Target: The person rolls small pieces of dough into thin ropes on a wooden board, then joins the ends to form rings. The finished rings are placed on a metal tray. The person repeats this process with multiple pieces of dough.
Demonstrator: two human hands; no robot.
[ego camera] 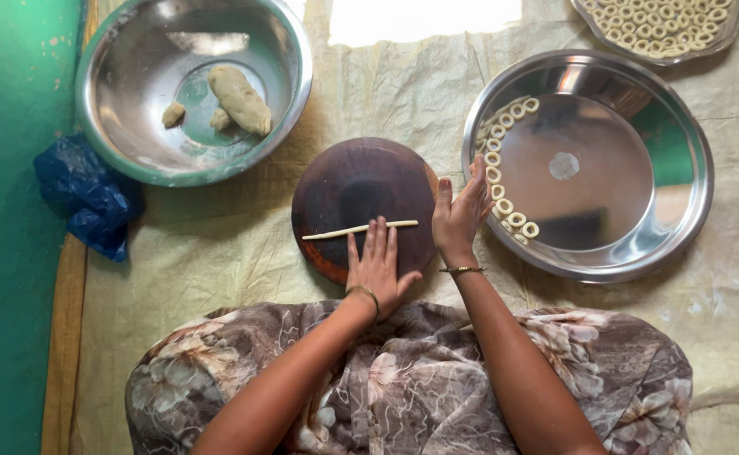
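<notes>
A: What sits nearest the camera?

B: The person's lap, under a floral cloth [403, 388]. Just beyond, the left hand [376, 268] lies flat, fingers together and stretched out, the fingertips touching a thin dough rope [359, 229] that lies across a round dark wooden board [361, 190].

A: And the other hand?

B: The right hand [460, 212] stands open on its edge at the board's right rim, holding nothing, just beside a steel tray [622, 244] with small dough rings [504, 181] along its left wall.

A: Farther out?

B: A steel bowl [125, 126] at far left holds dough lumps [239, 99]; a blue plastic bag [87, 194] lies beside it. A second tray of rings [660, 21] is at the top right.
</notes>
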